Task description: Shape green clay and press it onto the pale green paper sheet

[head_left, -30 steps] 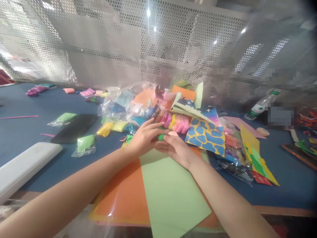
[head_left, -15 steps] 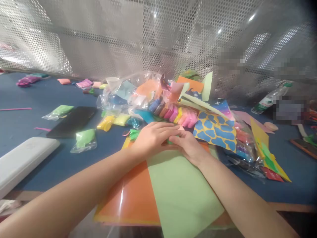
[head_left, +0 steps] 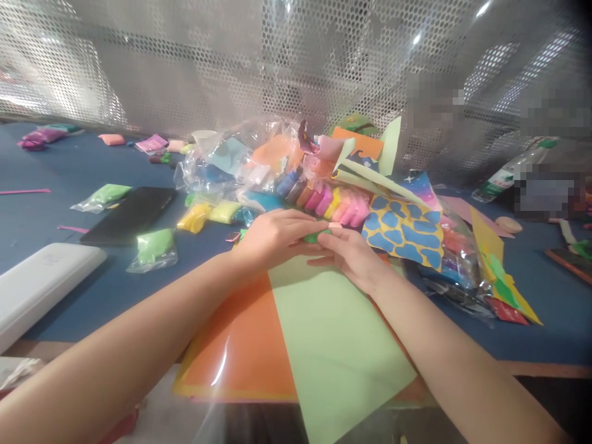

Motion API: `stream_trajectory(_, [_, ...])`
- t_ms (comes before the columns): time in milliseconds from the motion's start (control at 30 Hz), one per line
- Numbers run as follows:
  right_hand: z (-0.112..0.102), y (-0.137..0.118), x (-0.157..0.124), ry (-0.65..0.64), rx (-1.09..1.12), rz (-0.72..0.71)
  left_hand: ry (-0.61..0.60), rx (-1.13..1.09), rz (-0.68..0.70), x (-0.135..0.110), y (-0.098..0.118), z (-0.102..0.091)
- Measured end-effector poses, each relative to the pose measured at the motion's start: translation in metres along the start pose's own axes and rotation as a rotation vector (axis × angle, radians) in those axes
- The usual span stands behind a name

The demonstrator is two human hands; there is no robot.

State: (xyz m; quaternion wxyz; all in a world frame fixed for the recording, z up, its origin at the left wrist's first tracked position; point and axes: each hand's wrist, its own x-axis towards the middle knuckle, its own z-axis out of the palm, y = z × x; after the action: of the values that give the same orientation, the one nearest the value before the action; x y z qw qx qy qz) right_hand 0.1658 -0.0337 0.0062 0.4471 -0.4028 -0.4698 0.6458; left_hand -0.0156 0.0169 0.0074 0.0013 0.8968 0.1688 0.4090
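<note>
A small green clay lump point(head_left: 315, 237) between the left hand point(head_left: 277, 237) and right hand point(head_left: 349, 259), both grips closed on it, apparently at the fingertips, though partly hidden. Just beyond the lump, a row of pink and yellow clay bars point(head_left: 324, 206); just right of it, a yellow-and-blue patterned sheet point(head_left: 402, 233); below it, a green paper sheet point(head_left: 337, 333) over an orange sheet point(head_left: 235, 345). More green showing than in the earlier frame.

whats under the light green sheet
The light green sheet lies on a larger orange sheet, which shows along both its sides. The part of the orange sheet directly beneath it, and anything else there, is covered and cannot be seen.
</note>
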Motion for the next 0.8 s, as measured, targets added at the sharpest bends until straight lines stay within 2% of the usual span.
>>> stream_trajectory(167, [0.0, -0.001, -0.001, 0.048, -0.047, -0.028, -0.026, -0.044, -0.081, 0.001, 0.001, -0.004])
stream_trajectory(233, [0.0, 0.001, -0.001, 0.085, -0.111, -0.12, -0.008, -0.07, -0.132, 0.001, 0.001, -0.004])
stream_trajectory(333, [-0.001, 0.004, -0.001, 0.18, -0.274, -0.352, -0.014, -0.17, -0.283, 0.001, 0.002, -0.005])
stream_trajectory(400, [-0.002, 0.005, -0.003, 0.247, -0.435, -0.477, -0.061, -0.359, -0.429, 0.003, 0.004, -0.006])
stream_trajectory(533, [-0.006, 0.004, -0.005, 0.352, -0.723, -0.725, -0.185, -0.885, -0.683, 0.006, 0.01, -0.008])
stream_trajectory(600, [-0.007, 0.002, -0.005, 0.363, -0.81, -0.836, -0.233, -1.024, -0.816, 0.007, 0.011, -0.007])
stream_trajectory(667, [-0.008, 0.001, -0.005, 0.338, -0.878, -0.886, -0.223, -1.061, -0.928, 0.006, 0.011, -0.005])
stream_trajectory(800, [-0.008, 0.001, -0.003, 0.287, -0.938, -0.907, -0.167, -1.049, -0.986, 0.004, 0.011, -0.001])
